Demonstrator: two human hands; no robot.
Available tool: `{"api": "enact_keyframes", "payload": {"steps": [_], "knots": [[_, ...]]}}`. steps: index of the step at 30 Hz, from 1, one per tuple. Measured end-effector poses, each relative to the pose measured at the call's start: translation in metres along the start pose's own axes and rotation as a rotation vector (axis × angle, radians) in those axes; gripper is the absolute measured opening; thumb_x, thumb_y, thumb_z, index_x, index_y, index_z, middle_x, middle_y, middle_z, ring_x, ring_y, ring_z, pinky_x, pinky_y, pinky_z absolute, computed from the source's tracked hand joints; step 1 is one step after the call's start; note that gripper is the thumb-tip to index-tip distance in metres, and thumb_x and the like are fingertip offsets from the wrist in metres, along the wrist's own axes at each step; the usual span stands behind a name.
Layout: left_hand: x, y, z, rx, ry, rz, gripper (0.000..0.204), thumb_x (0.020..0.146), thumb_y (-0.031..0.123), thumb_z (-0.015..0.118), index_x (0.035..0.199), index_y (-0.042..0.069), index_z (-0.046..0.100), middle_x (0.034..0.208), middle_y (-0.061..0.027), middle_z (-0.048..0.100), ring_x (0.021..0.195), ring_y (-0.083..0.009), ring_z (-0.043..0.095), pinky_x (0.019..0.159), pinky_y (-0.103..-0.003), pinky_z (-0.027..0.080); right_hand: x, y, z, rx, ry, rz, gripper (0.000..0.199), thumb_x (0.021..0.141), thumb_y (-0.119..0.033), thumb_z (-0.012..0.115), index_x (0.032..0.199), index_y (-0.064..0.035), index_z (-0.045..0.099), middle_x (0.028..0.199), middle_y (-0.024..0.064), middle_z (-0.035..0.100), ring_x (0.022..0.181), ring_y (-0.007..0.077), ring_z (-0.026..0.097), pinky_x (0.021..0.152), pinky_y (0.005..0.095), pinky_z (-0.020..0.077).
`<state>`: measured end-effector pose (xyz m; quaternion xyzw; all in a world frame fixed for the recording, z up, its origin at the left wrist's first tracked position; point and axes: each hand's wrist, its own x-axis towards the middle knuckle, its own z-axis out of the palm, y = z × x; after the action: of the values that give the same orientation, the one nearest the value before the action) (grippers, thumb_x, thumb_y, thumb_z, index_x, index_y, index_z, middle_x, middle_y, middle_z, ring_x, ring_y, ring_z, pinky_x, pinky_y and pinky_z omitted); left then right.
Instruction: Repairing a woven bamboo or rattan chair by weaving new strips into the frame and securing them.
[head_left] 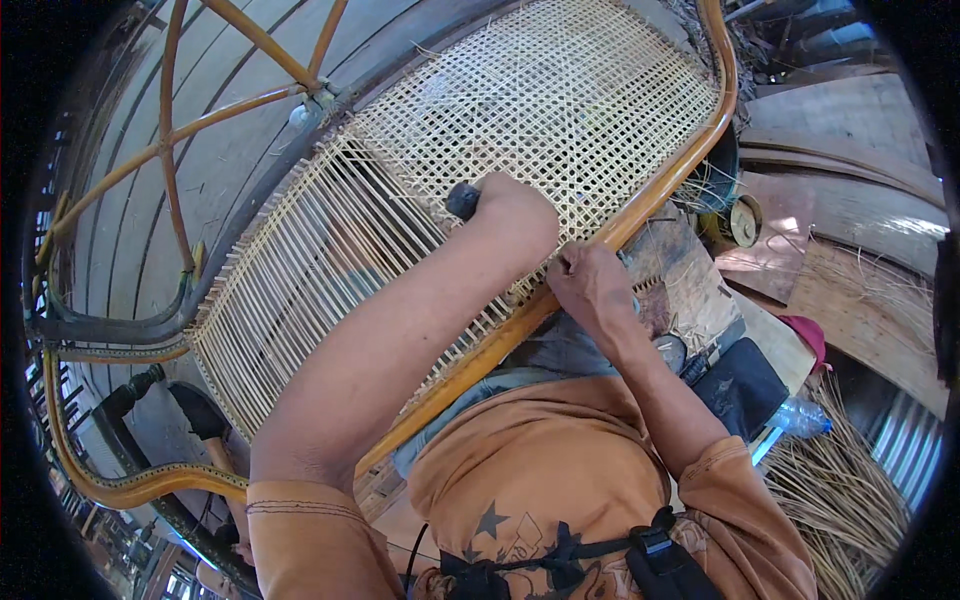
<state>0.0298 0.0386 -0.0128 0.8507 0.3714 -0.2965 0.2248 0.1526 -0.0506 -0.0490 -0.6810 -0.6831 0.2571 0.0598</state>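
A large rattan frame (670,185) with a glossy brown rim leans across in front of me. Its upper part carries a woven cane panel (540,95) with an open mesh. Lower left, mostly parallel cane strands (290,265) are strung across the opening. My left hand (520,212) is closed over the mesh, gripping a tool with a black rounded handle (463,201); the rest of the tool is hidden. Just right of it, my right hand (592,280) is closed at the frame's near rim, its fingertips pinched where strands meet the wood. What it pinches is too small to make out.
Rattan poles (165,140) of another frame stand at the upper left. To the right lie wooden boards (850,270), a tin can (743,220), a black pouch (740,385), a clear plastic bottle (800,417) and a heap of long cane strips (840,480).
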Motion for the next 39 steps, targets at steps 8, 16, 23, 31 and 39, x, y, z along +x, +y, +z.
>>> {"api": "enact_keyframes", "payload": {"steps": [8,16,23,31,39], "knots": [[0.003,0.007,0.0,0.107,-0.037,0.12,0.021,0.076,0.014,0.06,0.094,0.009,0.071,0.095,-0.0087,0.069,0.089,-0.023,0.066,0.071,-0.035,0.051,-0.012,-0.006,0.01,-0.189,0.141,-0.075,0.014,0.075,-0.018,0.061,0.066,-0.0074,0.06,0.065,0.0117,0.059,0.07,0.031,0.059,0.064,0.0437,0.0438],[0.005,-0.014,0.018,-0.121,0.012,-0.003,0.021,0.075,0.016,0.057,0.09,0.009,0.071,0.093,-0.0095,0.068,0.086,-0.0241,0.066,0.07,-0.037,0.051,-0.001,-0.005,0.008,-0.277,0.054,-0.072,0.009,0.075,-0.017,0.061,0.069,-0.0103,0.059,0.069,0.0087,0.059,0.077,0.0295,0.057,0.068,0.0431,0.0412],[-0.021,-0.046,0.009,-0.094,-0.004,-0.128,0.023,0.074,0.017,0.057,0.09,0.011,0.071,0.095,-0.0073,0.069,0.086,-0.0222,0.066,0.07,-0.035,0.051,0.004,0.01,0.007,-0.062,0.118,-0.351,0.006,0.078,-0.012,0.06,0.082,-0.0075,0.059,0.082,0.0114,0.058,0.085,0.0308,0.055,0.075,0.0408,0.0452],[-0.046,-0.061,0.016,-0.101,0.006,-0.166,0.024,0.074,0.017,0.055,0.088,0.007,0.071,0.09,-0.0103,0.069,0.086,-0.026,0.066,0.071,-0.038,0.052,0.021,0.018,-0.008,-0.101,-0.085,-0.306,0.012,0.077,-0.017,0.064,0.079,-0.0053,0.061,0.077,0.0139,0.059,0.075,0.0331,0.057,0.068,0.0415,0.0464],[-0.055,-0.062,0.029,-0.172,0.182,-0.227,0.033,0.079,0.033,0.056,0.076,0.003,0.068,0.076,-0.0168,0.066,0.073,-0.033,0.065,0.065,-0.043,0.052,0.017,0.016,-0.048,-0.071,-0.402,0.075,0.039,0.084,-0.041,0.057,0.087,-0.0028,0.064,0.072,0.0187,0.061,0.07,0.0355,0.06,0.063,0.0414,0.046]]}}
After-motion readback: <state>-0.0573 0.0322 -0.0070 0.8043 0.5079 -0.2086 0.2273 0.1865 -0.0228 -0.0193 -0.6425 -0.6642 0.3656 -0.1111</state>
